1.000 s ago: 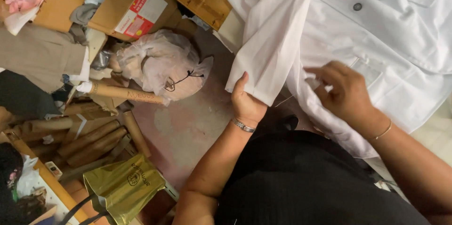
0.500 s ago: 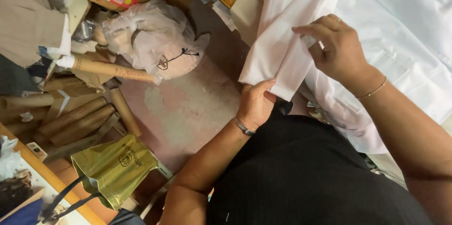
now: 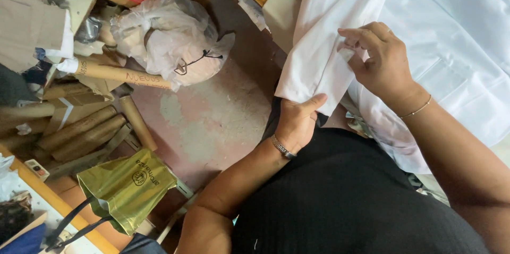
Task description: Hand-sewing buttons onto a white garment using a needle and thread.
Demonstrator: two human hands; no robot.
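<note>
Fabric fills the far right of the view: a white shirt (image 3: pixel 425 36) with dark buttons lies spread over a raised surface, and one folded sleeve or edge hangs down off the near side towards the person. The left hand (image 3: pixel 297 121) grips the bottom of that hanging fold from below, thumb pressed over the cloth and fingers curled behind it, apparently to keep the fold taut and steady. The right hand (image 3: pixel 380 60) sits higher on the same fold, fingers bent and fingertips pinching the cloth against the thumb, as if holding a crease in place. A thin bracelet (image 3: pixel 417 110) circles the right wrist and a metal band (image 3: pixel 281 146) the left.

Left of the hands is bare, stained floor (image 3: pixel 212 121). Further left lie cardboard tubes (image 3: pixel 79 132), a knotted pale plastic bag (image 3: pixel 170 41) and a shiny green bag (image 3: pixel 125 187) with dark handles, all well apart from the shirt.
</note>
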